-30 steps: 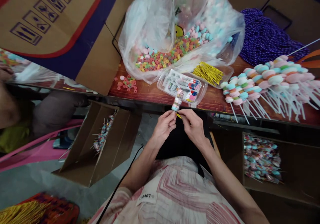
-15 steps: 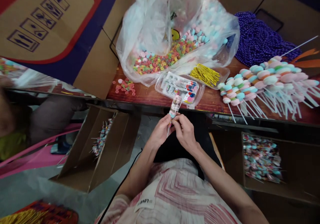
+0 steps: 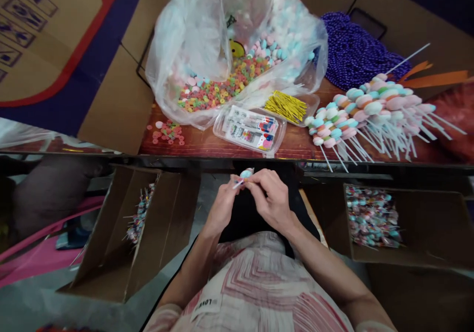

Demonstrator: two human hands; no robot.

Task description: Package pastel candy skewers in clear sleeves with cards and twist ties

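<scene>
Between my hands, in front of the table edge, is a wrapped candy stick [image 3: 246,173] in clear film, with a pale blue candy and a bit of white stick showing. My left hand [image 3: 222,204] pinches it from the left near the stick. With thumb and forefinger closed at the wrapper's gathered part, my right hand [image 3: 270,194] holds it from the right. Fingers hide most of the candy. Just beyond lies a clear plastic tray [image 3: 279,142] of printed wrappers [image 3: 250,127], beside a tray of gold twist ties [image 3: 285,106].
A plastic bag [image 3: 185,26] holds loose candies. Bare candy sticks [image 3: 370,107] are piled at right near purple cord [image 3: 355,51]. Pink candy rings [image 3: 168,132] lie on the table [image 3: 200,144]. Below stand a left carton [image 3: 174,213] and a right carton [image 3: 433,223], both holding wrapped candy sticks.
The candy stick has tipped from upright, its candy end pointing away, to mostly hidden between my fingers. Both hands stay on it. The view has shifted slightly to the right.
</scene>
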